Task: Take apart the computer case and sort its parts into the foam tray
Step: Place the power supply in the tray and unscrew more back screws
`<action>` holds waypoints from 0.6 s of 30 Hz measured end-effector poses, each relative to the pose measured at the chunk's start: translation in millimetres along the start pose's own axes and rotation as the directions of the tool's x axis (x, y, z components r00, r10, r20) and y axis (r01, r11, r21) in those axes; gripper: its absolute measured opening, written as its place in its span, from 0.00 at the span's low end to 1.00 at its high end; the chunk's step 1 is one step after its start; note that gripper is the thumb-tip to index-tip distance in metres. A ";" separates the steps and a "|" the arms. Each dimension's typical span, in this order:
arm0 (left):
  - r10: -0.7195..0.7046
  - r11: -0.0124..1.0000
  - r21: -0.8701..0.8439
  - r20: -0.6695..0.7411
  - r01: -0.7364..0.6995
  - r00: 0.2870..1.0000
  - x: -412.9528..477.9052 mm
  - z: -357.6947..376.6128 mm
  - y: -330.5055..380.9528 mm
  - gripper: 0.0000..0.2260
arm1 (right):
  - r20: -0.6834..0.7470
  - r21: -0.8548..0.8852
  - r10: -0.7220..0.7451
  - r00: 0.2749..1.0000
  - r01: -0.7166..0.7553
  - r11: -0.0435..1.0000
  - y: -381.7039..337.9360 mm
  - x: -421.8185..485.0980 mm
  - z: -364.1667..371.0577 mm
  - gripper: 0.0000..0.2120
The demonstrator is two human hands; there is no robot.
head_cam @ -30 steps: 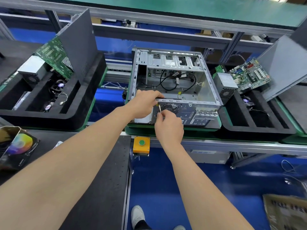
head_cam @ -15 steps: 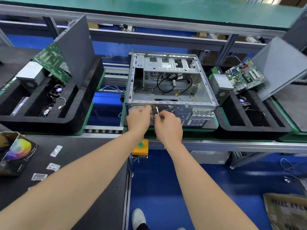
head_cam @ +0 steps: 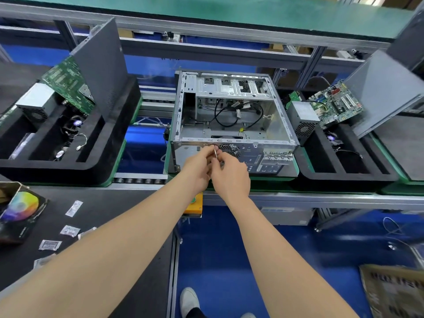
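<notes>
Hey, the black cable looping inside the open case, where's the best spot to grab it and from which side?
Probably pinch the black cable at its loop's near curve, coming from above: the computer case lies open side up, and that curve sits over bare panel, clear of the drive cage.

The computer case (head_cam: 270,125), bare silver metal, is laid on its side, open face upward, with black cables (head_cam: 226,115) left inside. Just right of it a black foam tray (head_cam: 344,175) is set, in which a power supply (head_cam: 301,117), a green motherboard (head_cam: 336,106) and a grey side panel (head_cam: 385,88) are propped.
</notes>
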State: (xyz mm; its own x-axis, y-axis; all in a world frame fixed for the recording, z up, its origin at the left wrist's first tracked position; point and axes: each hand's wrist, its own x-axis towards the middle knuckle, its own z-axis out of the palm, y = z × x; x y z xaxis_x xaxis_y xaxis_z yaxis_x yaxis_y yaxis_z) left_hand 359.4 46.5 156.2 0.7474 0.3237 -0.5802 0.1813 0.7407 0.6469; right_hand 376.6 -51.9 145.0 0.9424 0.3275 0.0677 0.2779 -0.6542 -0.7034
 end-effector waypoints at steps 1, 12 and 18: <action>-0.005 1.000 -0.017 0.006 0.005 1.000 -0.5 0.2 -1.1 0.06 | 0.005 0.002 -0.002 1.000 0.002 1.000 1.0 -0.3 1.2 0.13; 0.045 0.999 -0.025 0.020 -0.045 0.999 1.2 14.9 -22.2 0.09 | -0.084 0.140 -0.041 0.996 0.052 0.989 29.3 -14.8 7.7 0.07; 0.026 0.992 0.123 0.045 -0.031 0.999 -0.3 51.4 -54.5 0.08 | -0.282 0.272 0.054 0.958 0.026 0.962 55.8 -6.0 -19.4 0.05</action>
State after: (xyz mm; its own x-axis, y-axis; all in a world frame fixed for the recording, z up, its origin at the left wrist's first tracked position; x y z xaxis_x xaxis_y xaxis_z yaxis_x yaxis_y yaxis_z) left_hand 382.1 -24.2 146.6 0.7801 0.3156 -0.5403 0.2352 0.6522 0.7206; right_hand 390.1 -103.6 119.1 0.9702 0.0864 0.2263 0.2411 -0.4353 -0.8674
